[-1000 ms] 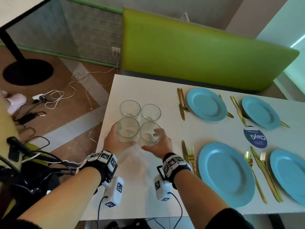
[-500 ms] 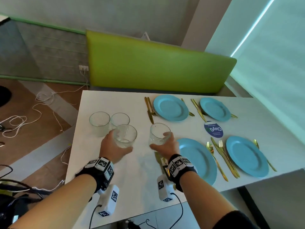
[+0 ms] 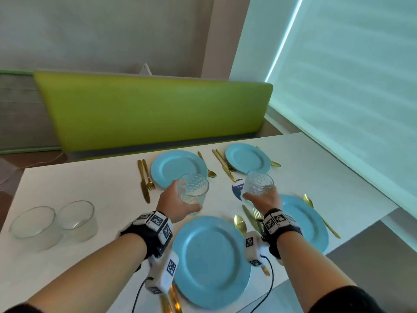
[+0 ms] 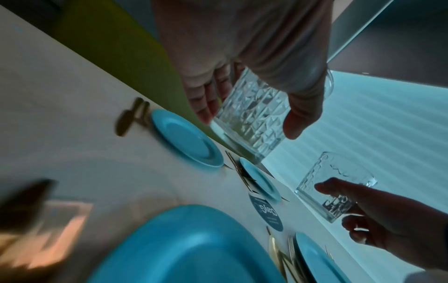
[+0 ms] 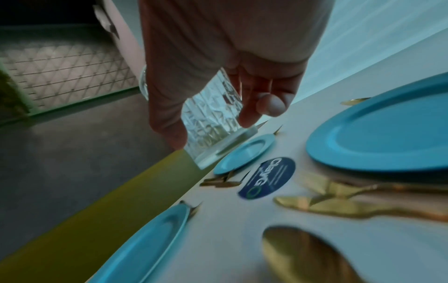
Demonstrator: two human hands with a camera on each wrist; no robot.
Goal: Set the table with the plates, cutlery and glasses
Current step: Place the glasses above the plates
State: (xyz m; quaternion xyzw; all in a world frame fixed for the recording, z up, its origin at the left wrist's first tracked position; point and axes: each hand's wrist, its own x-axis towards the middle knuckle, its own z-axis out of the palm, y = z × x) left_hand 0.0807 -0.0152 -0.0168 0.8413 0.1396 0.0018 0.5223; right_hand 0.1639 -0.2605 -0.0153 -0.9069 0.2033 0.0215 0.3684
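My left hand [image 3: 174, 205] grips a patterned clear glass [image 3: 193, 191] lifted above the white table [image 3: 108, 199], between the near left blue plate [image 3: 211, 260] and the far left blue plate [image 3: 178, 168]. My right hand [image 3: 262, 199] holds a second patterned glass [image 3: 257, 185] in the air over the round blue sticker [image 3: 237, 188]. In the left wrist view the fingers [image 4: 206, 103] and thumb wrap the glass [image 4: 252, 113]; in the right wrist view the glass [image 5: 213, 118] sits between thumb and fingers [image 5: 269, 105]. Gold cutlery [image 3: 144, 177] flanks each plate.
Two more clear glasses [image 3: 32, 224] [image 3: 77, 219] stand at the table's left end. Further blue plates lie far right [image 3: 247, 158] and near right [image 3: 302, 220]. A green bench back [image 3: 153, 111] runs behind the table; a window blind is on the right.
Both hands have lifted their glasses away from the group at the left and carried them rightward over the place settings. Two glasses stayed behind.
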